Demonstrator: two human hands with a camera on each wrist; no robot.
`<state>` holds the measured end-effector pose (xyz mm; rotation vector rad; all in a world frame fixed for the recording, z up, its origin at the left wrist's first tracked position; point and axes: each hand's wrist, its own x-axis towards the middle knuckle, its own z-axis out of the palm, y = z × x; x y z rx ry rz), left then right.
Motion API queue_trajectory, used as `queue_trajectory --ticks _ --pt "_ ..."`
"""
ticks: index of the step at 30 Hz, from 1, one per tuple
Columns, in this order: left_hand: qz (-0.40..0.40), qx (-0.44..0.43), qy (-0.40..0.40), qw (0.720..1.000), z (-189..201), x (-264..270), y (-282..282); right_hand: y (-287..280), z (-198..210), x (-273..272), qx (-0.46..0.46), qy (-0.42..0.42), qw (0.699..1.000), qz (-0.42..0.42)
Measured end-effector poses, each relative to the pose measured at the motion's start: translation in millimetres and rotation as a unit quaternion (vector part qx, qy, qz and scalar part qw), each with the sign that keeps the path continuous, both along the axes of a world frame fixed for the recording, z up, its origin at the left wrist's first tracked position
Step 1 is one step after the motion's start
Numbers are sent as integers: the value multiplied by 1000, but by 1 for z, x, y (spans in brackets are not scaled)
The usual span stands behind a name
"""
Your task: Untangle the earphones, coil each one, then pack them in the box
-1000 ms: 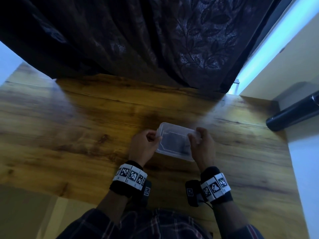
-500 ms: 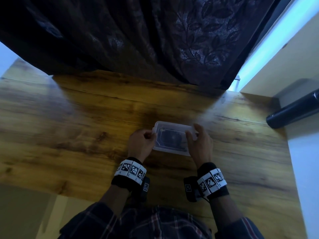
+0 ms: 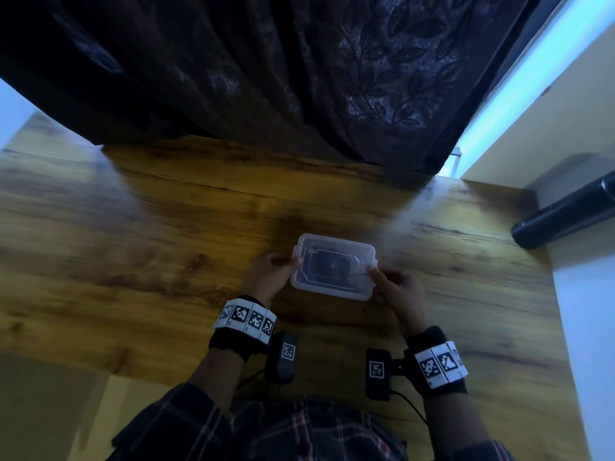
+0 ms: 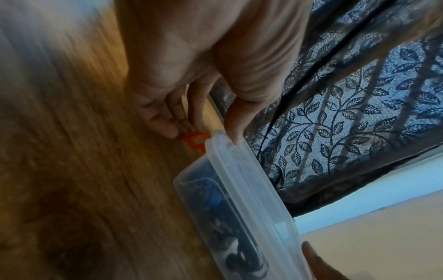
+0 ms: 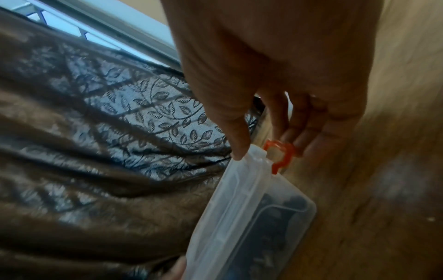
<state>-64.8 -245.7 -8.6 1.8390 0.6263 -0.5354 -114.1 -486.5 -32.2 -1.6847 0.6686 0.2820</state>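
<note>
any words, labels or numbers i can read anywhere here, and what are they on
No readable words, brands or numbers in any view.
Wristbands on both wrists: black-and-white square marker codes only, no letters.
Wrist cameras: one square marker code each, no text.
Clear plastic box: no label or print visible.
Dark cylinder: no marking that can be made out.

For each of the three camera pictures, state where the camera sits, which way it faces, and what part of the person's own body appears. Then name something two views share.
Head: worn on the head, looking down at the table; both forearms, left hand, right hand.
Left wrist: looks along the left hand at the box end.
Right wrist: looks along the right hand at the box's other end.
Shared: both wrist views show the box, orange clips and leaf-patterned curtain.
</note>
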Motion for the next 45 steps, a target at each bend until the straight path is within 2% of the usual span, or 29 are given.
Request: queue_trajectory --ticks 2,4,7,10,12,15,18,20,22,24,26,28,31,34,37,41,45 --pt "7 18 -35 999 2 -1 0 5 2 -1 -70 -29 997 -21" --pt "-11 85 -98 991 4 -5 -5 14 7 -3 -151 -59 987 -21" --pt "-68 191 -182 962 5 -12 -13 27 10 -2 -285 -111 952 8" --pt "-99 249 -208 941 4 -15 -15 37 11 -2 -342 -114 933 21" --pt "-100 251 -207 940 3 -15 -15 40 12 0 -361 -108 926 27" --pt "-74 228 -198 951 7 -15 -13 43 16 11 -367 -100 924 44" --pt "-39 187 -187 964 12 -17 -1 51 18 37 -365 -120 918 96" --pt "-37 190 -174 966 16 -19 13 63 21 62 -337 -150 916 158" --pt "-32 200 -162 966 22 -20 34 89 31 88 -300 -168 903 256" --pt "10 188 -148 971 23 -16 55 118 41 107 -281 -167 881 342" --pt "63 172 -128 975 19 -6 76 142 52 116 -268 -173 868 380" --pt "92 182 -117 972 11 8 95 157 64 118 -246 -185 870 386" --pt "141 183 -101 968 0 35 117 161 77 118 -270 -199 865 373" --pt "169 176 -100 965 8 57 126 154 88 117 -313 -204 853 365" --pt "206 144 -98 963 22 68 120 140 102 110 -321 -170 865 346" --pt "200 131 -75 968 34 77 110 131 114 105 -307 -165 890 293" --pt "151 193 -65 967 34 74 106 129 124 97 -324 -172 891 269"
